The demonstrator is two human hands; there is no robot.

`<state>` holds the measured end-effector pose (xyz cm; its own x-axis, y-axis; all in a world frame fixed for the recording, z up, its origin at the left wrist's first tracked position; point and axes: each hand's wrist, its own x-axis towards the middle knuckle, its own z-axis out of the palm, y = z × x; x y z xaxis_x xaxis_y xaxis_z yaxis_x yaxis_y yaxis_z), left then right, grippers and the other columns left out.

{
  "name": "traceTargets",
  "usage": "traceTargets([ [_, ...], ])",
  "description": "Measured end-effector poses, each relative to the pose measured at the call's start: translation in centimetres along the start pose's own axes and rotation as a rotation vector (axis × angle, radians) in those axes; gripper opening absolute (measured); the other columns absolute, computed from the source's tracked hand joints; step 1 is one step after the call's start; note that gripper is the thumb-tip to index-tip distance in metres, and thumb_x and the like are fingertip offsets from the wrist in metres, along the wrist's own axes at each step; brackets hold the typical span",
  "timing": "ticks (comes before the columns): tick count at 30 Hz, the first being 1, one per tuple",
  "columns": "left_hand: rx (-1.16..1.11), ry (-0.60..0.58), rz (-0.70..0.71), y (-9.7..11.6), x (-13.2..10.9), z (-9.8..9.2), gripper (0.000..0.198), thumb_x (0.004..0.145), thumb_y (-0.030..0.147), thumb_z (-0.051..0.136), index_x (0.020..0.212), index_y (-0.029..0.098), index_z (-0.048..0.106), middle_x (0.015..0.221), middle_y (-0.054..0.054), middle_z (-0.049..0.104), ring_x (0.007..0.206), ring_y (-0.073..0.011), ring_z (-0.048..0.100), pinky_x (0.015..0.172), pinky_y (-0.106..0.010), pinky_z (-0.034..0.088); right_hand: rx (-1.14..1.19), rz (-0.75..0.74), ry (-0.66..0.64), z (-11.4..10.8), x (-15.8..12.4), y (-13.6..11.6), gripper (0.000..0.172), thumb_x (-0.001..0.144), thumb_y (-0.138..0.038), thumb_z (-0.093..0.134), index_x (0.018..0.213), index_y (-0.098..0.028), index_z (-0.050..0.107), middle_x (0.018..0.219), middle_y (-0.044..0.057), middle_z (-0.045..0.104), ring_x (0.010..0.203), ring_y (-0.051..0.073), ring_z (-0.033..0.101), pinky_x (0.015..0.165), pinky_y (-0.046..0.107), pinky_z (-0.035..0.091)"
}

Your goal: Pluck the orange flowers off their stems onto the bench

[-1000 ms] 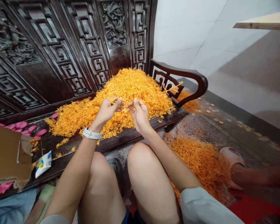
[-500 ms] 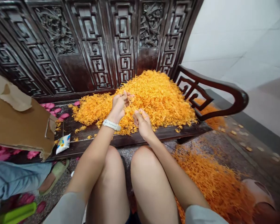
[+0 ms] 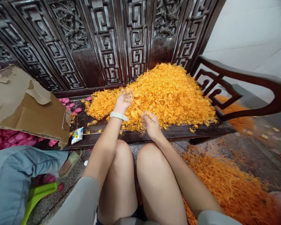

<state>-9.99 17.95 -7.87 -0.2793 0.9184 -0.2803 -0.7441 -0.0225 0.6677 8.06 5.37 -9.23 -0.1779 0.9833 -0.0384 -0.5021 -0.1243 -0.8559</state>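
Observation:
A big heap of orange flower sprigs (image 3: pixel 170 93) lies on a dark carved wooden bench (image 3: pixel 131 136). My left hand (image 3: pixel 123 101), with a white watch on the wrist, is raised over the heap's near left side, fingers closed on a thin orange sprig (image 3: pixel 135 105). My right hand (image 3: pixel 150 123) is lower, near the bench's front edge, pinching the other end of the same sprig. The left hand's fingers are blurred by motion. My bare knees are below the hands.
A torn cardboard box (image 3: pixel 25 109) sits on the bench at left, with pink flowers (image 3: pixel 4 137) and a small white packet (image 3: pixel 77 135) beside it. Orange stems (image 3: pixel 224 184) cover the floor at right. Another person's blue-clad leg (image 3: pixel 11 175) and a green stool (image 3: pixel 37 195) are at bottom left.
The view has swung left and down. My hands have drawn apart, the left rising over the heap and the right dropping toward the bench edge, stretching the sprig between them.

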Motion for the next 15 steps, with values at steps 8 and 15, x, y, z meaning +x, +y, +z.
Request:
traceTargets([
  [8, 0.35, -0.076, 0.145, -0.1, 0.8, -3.5, 0.019, 0.101, 0.011, 0.061, 0.116, 0.02, 0.067, 0.102, -0.007, 0.078, 0.079, -0.0133, 0.069, 0.081, -0.026, 0.054, -0.037, -0.145, 0.005, -2.6, -1.3, -2.1, 0.044, 0.094, -0.036, 0.079, 0.073, -0.023, 0.042, 0.059, -0.008, 0.034, 0.05, 0.007, 0.024, 0.043, 0.016, 0.019],
  [15, 0.74, -0.353, -0.006, -1.5, -3.5, 1.2, 0.027, 0.095, 0.038, 0.078, 0.109, 0.015, 0.078, 0.119, -0.021, 0.076, 0.11, -0.0305, 0.072, 0.085, -0.032, 0.057, -0.049, -0.26, 0.075, -2.0, -0.5, -0.9, 0.042, 0.096, -0.039, 0.076, 0.071, -0.022, 0.046, 0.063, -0.006, 0.041, 0.054, 0.009, 0.032, 0.046, 0.019, 0.028],
])
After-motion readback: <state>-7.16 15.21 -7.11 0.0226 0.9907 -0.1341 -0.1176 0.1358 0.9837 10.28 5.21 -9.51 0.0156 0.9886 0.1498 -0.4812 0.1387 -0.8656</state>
